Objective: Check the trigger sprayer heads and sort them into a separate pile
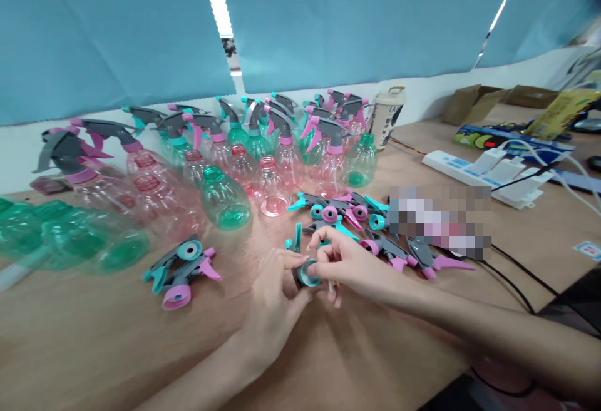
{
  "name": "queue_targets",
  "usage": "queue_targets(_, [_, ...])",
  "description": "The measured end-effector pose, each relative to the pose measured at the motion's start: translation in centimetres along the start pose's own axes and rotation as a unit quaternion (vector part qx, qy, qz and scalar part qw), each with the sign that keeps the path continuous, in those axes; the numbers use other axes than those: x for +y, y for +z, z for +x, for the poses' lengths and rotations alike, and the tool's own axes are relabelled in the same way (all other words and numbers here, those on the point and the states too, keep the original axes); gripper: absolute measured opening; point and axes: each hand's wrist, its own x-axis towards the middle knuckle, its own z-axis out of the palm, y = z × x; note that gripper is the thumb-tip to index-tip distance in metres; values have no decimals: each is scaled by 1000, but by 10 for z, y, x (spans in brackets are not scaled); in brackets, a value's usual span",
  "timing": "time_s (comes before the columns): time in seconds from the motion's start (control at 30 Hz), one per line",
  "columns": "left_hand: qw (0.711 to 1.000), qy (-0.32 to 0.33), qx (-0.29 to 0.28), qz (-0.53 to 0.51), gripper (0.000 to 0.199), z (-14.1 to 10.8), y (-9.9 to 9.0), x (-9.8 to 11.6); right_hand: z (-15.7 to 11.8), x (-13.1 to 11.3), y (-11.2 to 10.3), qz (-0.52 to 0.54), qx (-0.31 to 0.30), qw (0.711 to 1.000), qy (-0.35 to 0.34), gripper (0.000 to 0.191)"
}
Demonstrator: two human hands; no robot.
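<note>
My left hand (277, 289) is wrapped round a grey and teal spray head (308, 273), its round teal collar turned up toward me. The fingers of my right hand (335, 262) are pinched at that collar, with the fingertips at its opening; whether they hold a small part is too small to tell. Just behind my hands lies a pile of loose spray heads (330, 213) in grey, pink and teal. More loose spray heads (183, 270) lie to the left. Behind them stand pink and green bottles, some open like the green bottle (225, 201), others with spray heads fitted.
Green bottles (94, 239) lie at the far left. A paper cup (385, 117) stands at the back. To the right are a white power strip (483, 176) with cables, a phone-like blurred object, a cardboard box (472, 104) and yellow packaging (561, 114).
</note>
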Motion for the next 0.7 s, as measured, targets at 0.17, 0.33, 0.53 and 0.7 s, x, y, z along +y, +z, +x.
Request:
queue_targets(0.17, [999, 35, 12, 8, 18, -1, 1, -1, -2, -1, 0, -52, -6, 999, 15, 33])
queue_targets(0.33, [999, 36, 0, 15, 19, -6, 2, -4, -9, -2, 12, -97, 67, 993, -16, 31])
queue_targets(0.53, [998, 49, 11, 26, 15, -6, 2, -2, -8, 4, 20, -71, 111, 991, -26, 24])
queue_targets(0.7, [1000, 14, 17, 12, 14, -3, 2, 0, -5, 10, 14, -16, 91, 996, -9, 15])
